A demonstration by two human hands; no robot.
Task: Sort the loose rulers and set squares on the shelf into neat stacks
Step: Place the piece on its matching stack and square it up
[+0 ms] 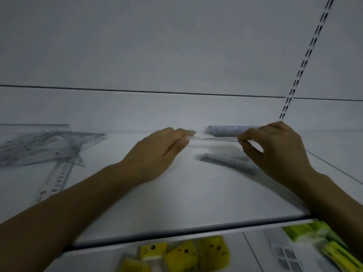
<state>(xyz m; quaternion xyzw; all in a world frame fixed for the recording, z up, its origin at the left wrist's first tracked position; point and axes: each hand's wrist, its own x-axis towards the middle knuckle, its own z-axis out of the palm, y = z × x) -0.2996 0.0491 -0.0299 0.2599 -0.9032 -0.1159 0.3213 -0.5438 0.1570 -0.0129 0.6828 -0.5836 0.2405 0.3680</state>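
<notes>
Shelf (176, 203): white board; carries all the stock to be sorted.
Left hand (163, 150): thumb and fingertips pinch one end of the clear ruler (214, 136), near the back wall.
Right hand (275, 150): thumb and forefinger nip the other end. Holding both ends probably keeps it level for squaring up.
Back stack (233, 130): dark bundle just behind the held ruler, and probably where it is going.
Blurred piece (225, 162): lies beside the right hand; ruler or set square, cannot tell.
Loose pile (39, 146): set squares and rulers overlapping at far left, unsorted.
Lower shelf: yellow packs (186, 254) and green packs (318, 238).
</notes>
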